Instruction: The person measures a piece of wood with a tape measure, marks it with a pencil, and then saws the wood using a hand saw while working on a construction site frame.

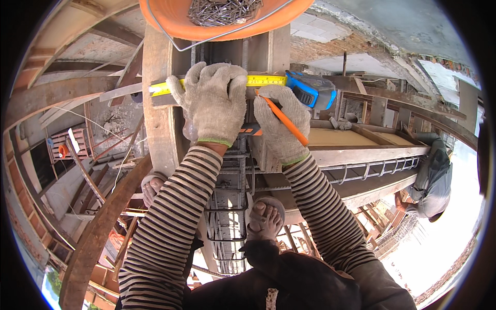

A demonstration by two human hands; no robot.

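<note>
Both my hands wear grey knit work gloves. My left hand (pixel 216 103) lies over the yellow blade of a tape measure (pixel 309 91), its fingers curled down on the blade along a thin wooden strip (pixel 120 92). The strip crosses the boards of a timber form (pixel 157 121). At the blade's right end sits the tape's blue and black case. Pinched in my right hand (pixel 283 126) is an orange pencil (pixel 285 123), its tip by the blade just left of the case. Under my hands, an orange and black tool (pixel 250 130) is mostly hidden.
An orange bucket (pixel 222 32) of nails (pixel 219 11) stands ahead. Between the form boards runs a steel rebar cage (pixel 226 206). My bare, sandalled feet (pixel 264 217) straddle it over gaps. Another person (pixel 434 181) bends at far right. Loose beams (pixel 101 232) lie left.
</note>
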